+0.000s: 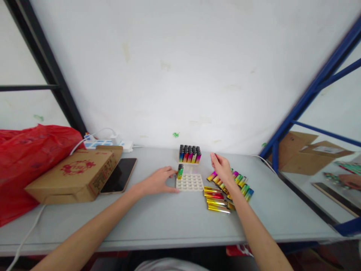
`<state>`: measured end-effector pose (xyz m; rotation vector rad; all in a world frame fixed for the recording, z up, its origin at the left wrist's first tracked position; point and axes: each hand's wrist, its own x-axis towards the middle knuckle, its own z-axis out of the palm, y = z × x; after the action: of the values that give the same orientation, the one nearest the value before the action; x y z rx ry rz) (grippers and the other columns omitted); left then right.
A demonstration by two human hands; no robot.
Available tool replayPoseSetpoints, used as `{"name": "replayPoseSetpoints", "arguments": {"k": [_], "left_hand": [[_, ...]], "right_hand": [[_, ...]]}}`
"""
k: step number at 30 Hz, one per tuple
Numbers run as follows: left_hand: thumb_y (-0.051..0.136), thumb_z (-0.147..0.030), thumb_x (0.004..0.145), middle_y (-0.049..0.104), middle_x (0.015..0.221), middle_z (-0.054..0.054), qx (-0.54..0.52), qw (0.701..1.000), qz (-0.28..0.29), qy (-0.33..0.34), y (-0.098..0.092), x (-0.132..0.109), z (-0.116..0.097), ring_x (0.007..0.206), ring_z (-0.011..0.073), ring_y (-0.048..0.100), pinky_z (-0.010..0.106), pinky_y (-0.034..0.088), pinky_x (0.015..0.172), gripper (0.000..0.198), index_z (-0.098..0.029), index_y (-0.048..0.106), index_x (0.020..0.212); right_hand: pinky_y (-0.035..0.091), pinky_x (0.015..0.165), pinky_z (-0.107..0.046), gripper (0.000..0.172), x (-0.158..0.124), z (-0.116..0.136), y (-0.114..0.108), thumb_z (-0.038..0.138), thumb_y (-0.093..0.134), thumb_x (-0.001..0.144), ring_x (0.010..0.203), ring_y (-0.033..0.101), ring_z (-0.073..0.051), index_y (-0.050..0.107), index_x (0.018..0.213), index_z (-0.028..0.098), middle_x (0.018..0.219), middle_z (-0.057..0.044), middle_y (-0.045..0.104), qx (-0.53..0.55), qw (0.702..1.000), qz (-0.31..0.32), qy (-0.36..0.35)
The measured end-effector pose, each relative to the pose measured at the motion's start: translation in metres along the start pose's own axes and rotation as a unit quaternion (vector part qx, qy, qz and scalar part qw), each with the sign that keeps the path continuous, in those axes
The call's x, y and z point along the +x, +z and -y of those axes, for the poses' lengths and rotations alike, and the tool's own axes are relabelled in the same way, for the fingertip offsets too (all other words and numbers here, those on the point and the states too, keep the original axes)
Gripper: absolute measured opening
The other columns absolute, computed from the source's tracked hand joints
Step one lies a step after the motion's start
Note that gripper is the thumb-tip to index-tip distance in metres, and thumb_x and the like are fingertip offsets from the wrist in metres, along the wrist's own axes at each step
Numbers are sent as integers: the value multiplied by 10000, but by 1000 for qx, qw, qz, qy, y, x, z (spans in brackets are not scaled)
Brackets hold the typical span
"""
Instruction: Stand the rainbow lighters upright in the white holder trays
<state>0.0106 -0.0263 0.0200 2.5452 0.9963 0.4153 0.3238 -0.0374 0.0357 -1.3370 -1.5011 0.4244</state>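
Note:
A white tray with rows of round holes lies on the table, and a couple of green-and-yellow lighters stand upright in its far left corner. My left hand is at the tray's left edge, thumb and forefinger apart, the forefinger close to the standing lighters. Raised to the right of the tray, my right hand has its fingers pinched together. A small dark end shows at the fingertips, seemingly of a lighter mostly hidden by the hand. Under that forearm lies a loose pile of shiny coloured lighters.
Behind the tray stands a filled block of black-topped lighters. At left are a phone, a cardboard box, a power strip and a red plastic bag. A blue metal frame borders the right side.

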Motion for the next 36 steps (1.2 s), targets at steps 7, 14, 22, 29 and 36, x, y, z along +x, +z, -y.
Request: {"name": "replayPoseSetpoints", "arguments": {"k": [7,14,22,29,36], "left_hand": [[686,-762,808,639,1143,99,7,1000,7,5,0,0,0,1065,294,621,385,491,959,729,-185,653,1253],[697,-766,793,637,1099,84,5,1000,3,3,-1,1,-1,1011,281,630,371,498,919,710,-198,663,1217],[700,-744,802,639,1110,91,0,1000,1,3,-2,0,-4,1025,287,631,382,498,934,693,-188,665,1213],[710,-739,797,635,1099,80,7,1000,1,2,-2,0,-3,1011,279,629,365,496,914,684,-201,657,1216],[705,-746,803,636,1114,88,6,1000,3,8,-1,1,-1,1021,287,626,379,490,933,707,-192,658,1239]], "right_hand": [[238,545,-287,527,-20,22,24,596,509,933,550,315,-119,347,580,240,541,57,312,-57,997,-10,-45],[265,552,-277,451,-26,25,33,526,476,944,555,357,-127,384,608,240,547,44,420,-79,995,9,-53],[299,574,-265,484,-31,34,34,599,485,995,560,383,-129,440,681,234,567,51,459,-88,991,54,-80],[280,562,-273,375,-32,35,36,427,494,916,533,377,-130,404,604,239,531,40,433,-122,987,53,-90],[301,585,-283,376,-33,35,37,482,481,975,551,418,-148,435,686,245,573,37,478,-117,988,61,-76]]}}
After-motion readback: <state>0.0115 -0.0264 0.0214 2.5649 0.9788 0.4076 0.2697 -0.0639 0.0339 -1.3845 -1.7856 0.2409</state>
